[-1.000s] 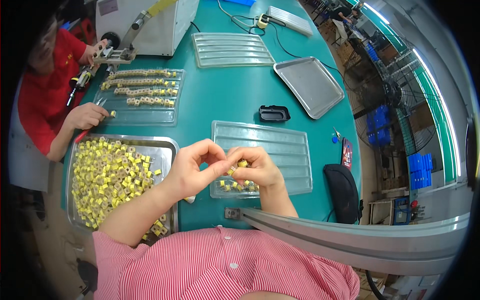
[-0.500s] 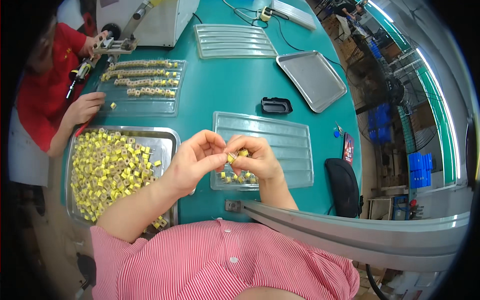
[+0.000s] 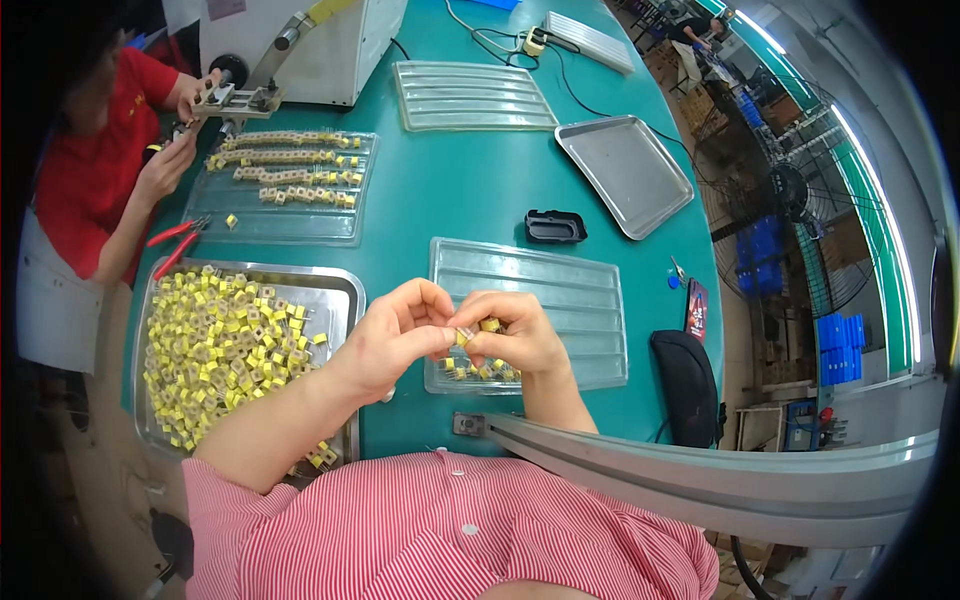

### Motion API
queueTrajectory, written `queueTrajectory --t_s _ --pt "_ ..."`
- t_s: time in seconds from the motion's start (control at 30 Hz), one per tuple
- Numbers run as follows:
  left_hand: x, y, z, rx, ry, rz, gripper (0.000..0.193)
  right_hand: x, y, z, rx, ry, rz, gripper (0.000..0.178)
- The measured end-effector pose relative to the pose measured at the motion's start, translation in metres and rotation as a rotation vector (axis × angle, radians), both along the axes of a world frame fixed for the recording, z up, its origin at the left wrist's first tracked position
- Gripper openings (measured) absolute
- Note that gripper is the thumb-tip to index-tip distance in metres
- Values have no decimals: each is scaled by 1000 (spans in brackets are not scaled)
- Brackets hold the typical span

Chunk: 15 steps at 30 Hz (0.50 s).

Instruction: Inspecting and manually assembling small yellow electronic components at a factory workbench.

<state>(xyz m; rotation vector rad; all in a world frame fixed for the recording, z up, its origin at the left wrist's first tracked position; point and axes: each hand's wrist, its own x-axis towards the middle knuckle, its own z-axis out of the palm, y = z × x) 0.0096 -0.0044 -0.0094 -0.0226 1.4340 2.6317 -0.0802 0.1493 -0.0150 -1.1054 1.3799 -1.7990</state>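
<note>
My left hand (image 3: 398, 338) and my right hand (image 3: 520, 335) meet above the near edge of a ribbed clear plastic tray (image 3: 540, 290). Pinched between their fingertips is a small yellow coil component (image 3: 463, 338) with thin metal pins. Another yellow coil component (image 3: 490, 325) sits in the curled fingers of my right hand. Below the hands, several more yellow components (image 3: 480, 369) lie in the tray's nearest groove, partly hidden by my right hand. Left of my left forearm, a metal tray (image 3: 350, 290) holds a heap of such components (image 3: 215, 350).
A co-worker's hands (image 3: 168, 165) work at a machine (image 3: 300, 60) at far left. Red-handled pliers (image 3: 180, 245) lie by a clear tray (image 3: 290, 228) with component rows. A black box (image 3: 555, 227), grey tray (image 3: 630, 175), black case (image 3: 685, 385) and metal rail (image 3: 640, 455) stand around.
The co-worker's lower hand has risen from the table to the machine, leaving the red-handled pliers in view. My hands keep nearly the same pinch on the component; the view has shifted slightly.
</note>
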Motion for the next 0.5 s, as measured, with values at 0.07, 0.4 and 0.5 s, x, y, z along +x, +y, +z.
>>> queueTrajectory --t_s 0.07,0.4,0.5 --pt "-1 0 8 -128 37 75 19 1 0 -1 56 -106 -31 15" --pt "0 -6 24 -1321 910 521 32 1 0 -1 92 -233 -64 14" --pt "1 -5 27 -1272 884 509 25 0 1 -3 67 -240 -46 14"
